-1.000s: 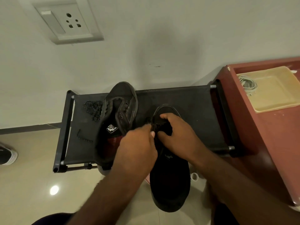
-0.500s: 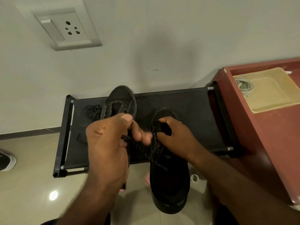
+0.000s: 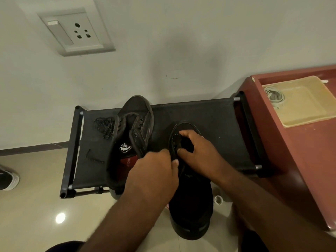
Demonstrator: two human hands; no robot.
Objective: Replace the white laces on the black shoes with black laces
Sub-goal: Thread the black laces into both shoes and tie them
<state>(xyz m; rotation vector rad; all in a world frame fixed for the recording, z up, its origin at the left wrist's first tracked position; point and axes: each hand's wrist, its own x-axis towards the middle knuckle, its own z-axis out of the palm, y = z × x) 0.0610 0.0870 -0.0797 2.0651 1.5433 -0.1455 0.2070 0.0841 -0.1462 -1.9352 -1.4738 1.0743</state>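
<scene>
The left hand (image 3: pixel 154 179) pinches the black lace (image 3: pixel 174 143) at the eyelets of the black shoe (image 3: pixel 190 206), whose upper the right hand (image 3: pixel 200 151) grips with curled fingers.

Up on your pale wall (image 3: pixel 181 42), upper left: a white switch-and-socket plate (image 3: pixel 76 32). Below it, against the wall, a low black rack (image 3: pixel 209 120) with dark fabric stretched between metal bars. Just beside its right end you have a reddish-brown cabinet (image 3: pixel 309 160), with a shallow cream tray (image 3: pixel 305 106) on top. Dark skirting (image 3: pixel 32 149) runs along the wall's foot at left. Glossy beige floor (image 3: pixel 36 197), one round glare spot (image 3: pixel 60 218). A black, white-soled sneaker (image 3: pixel 8 180) pokes in at your left edge. A small white ring (image 3: pixel 218 199) lies on the floor near the cabinet.
</scene>
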